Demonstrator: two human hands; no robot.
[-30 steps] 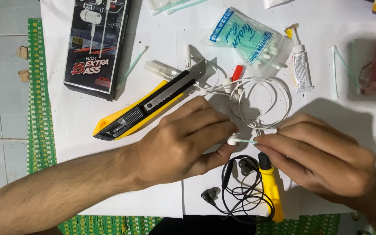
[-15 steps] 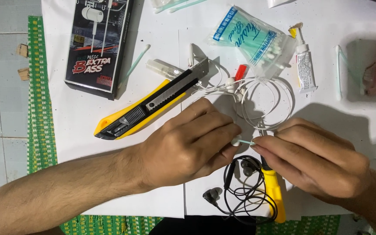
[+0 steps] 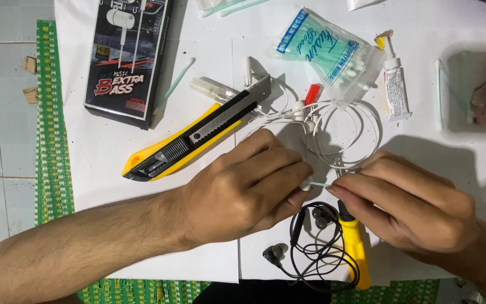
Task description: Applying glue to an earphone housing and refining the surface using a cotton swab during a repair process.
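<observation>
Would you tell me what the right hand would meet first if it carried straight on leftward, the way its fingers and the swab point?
Most likely the small white earbud pinched in the left hand; the right hand already aims its thin green swab at it, tip apparently touching.

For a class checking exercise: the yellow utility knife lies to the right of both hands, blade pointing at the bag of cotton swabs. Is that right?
Not quite. In the head view the yellow utility knife lies left of and above the left hand, not right of both hands. Its blade does point toward the bag of cotton swabs.
</observation>
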